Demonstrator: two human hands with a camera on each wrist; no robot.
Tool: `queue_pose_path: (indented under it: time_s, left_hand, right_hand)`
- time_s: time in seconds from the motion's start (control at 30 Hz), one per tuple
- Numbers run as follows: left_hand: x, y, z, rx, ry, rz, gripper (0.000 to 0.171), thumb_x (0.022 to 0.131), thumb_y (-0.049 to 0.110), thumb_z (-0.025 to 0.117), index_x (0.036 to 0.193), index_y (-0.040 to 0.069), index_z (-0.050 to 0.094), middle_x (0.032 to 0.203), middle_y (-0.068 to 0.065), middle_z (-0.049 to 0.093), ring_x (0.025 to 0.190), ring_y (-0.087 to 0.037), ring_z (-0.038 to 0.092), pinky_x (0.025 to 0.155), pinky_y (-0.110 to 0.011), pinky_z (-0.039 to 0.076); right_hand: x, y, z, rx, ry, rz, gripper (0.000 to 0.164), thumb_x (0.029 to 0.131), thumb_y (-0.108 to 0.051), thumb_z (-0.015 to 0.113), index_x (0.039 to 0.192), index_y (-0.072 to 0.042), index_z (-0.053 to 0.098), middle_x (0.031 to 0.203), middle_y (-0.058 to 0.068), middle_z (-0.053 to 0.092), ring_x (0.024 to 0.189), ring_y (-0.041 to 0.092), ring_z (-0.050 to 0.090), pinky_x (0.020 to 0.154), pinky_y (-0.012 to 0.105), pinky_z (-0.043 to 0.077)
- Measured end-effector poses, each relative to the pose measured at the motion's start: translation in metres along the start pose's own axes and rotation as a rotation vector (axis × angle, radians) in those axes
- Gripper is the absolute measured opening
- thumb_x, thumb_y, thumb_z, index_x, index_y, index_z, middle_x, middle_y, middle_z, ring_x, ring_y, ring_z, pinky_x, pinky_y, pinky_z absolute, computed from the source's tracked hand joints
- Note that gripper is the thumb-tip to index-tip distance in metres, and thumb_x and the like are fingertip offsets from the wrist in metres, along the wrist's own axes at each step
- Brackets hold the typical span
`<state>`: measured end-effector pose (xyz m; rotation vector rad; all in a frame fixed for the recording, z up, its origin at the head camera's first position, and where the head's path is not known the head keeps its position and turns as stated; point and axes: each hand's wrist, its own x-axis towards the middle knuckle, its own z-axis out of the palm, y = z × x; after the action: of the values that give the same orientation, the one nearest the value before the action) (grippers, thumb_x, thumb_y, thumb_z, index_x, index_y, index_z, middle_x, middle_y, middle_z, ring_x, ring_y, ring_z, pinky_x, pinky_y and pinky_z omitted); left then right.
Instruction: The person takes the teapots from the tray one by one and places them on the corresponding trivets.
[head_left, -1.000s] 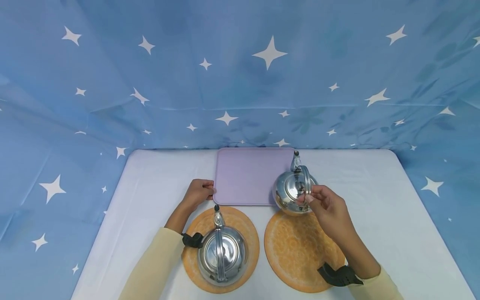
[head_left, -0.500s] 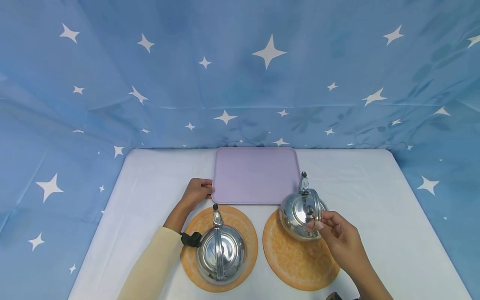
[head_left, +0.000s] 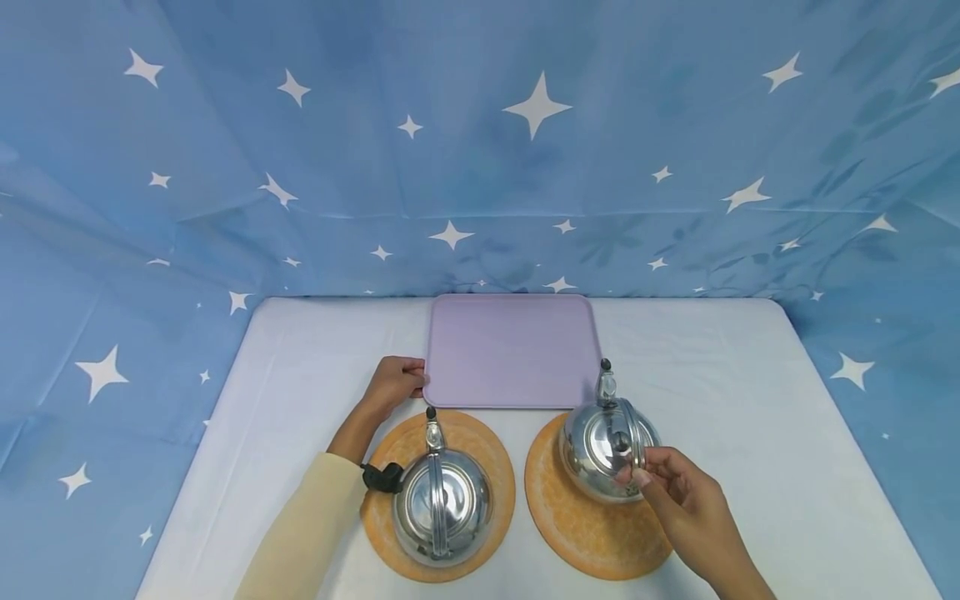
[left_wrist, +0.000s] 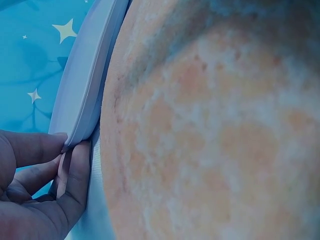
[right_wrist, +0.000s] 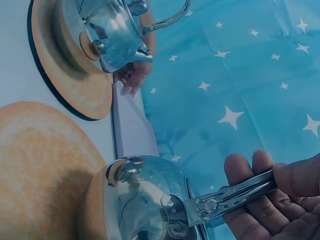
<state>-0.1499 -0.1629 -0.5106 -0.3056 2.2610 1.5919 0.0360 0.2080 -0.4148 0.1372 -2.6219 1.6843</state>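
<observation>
My right hand (head_left: 688,508) pinches the handle of a shiny steel kettle (head_left: 588,446). Thumb and fingers close round the metal handle in the right wrist view, where the kettle (right_wrist: 142,200) hangs close over the mat, its shadow falling there. The kettle overlaps the back part of the right orange round mat (head_left: 577,533), spout pointing away from me. With thumb and fingers my left hand (head_left: 390,387) pinches the left edge of a lilac tray (head_left: 513,350) near its front corner; the left wrist view shows this grip on the tray rim (left_wrist: 82,112).
A second steel kettle (head_left: 468,512) stands on the left orange round mat (head_left: 498,467), beside my left forearm, spout also pointing away. A white cloth (head_left: 720,358) covers the table. Behind it rises a blue curtain (head_left: 480,167) with white stars.
My right hand has drawn the held kettle back toward me, from the tray's right front corner to over the right mat. The left hand stays on the tray edge.
</observation>
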Motion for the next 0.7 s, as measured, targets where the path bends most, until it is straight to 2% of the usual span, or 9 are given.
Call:
queue_pose_path:
  time_s: [0.2, 0.5, 0.7]
  left_hand:
    - [0.000, 0.001, 0.001, -0.006, 0.001, -0.005, 0.034, 0.090, -0.005, 0.060, 0.123, -0.011, 0.059, 0.097, -0.017, 0.061, 0.074, -0.016, 0.063, 0.067, -0.025, 0.058]
    - [0.001, 0.000, 0.001, -0.003, 0.002, -0.017, 0.034, 0.090, -0.004, 0.061, 0.123, -0.011, 0.059, 0.097, -0.017, 0.061, 0.074, -0.016, 0.063, 0.066, -0.024, 0.057]
    - [0.000, 0.001, 0.000, -0.003, -0.004, -0.008, 0.035, 0.091, -0.003, 0.060, 0.125, -0.012, 0.058, 0.098, -0.017, 0.061, 0.077, -0.017, 0.063, 0.067, -0.025, 0.058]
  right_hand:
    - [-0.004, 0.004, -0.001, 0.003, -0.010, 0.038, 0.012, 0.097, 0.002, 0.056, 0.108, 0.006, 0.058, 0.093, 0.005, 0.070, 0.089, 0.011, 0.066, 0.079, 0.017, 0.053]
    - [-0.008, 0.011, -0.002, 0.025, -0.017, 0.053, 0.011, 0.097, 0.001, 0.056, 0.107, 0.005, 0.057, 0.093, 0.006, 0.070, 0.091, 0.010, 0.066, 0.077, 0.021, 0.055]
    - [-0.011, 0.015, -0.003, 0.070, -0.024, 0.062, 0.012, 0.097, 0.004, 0.054, 0.108, 0.008, 0.054, 0.095, 0.011, 0.068, 0.092, 0.011, 0.066, 0.080, 0.022, 0.055]
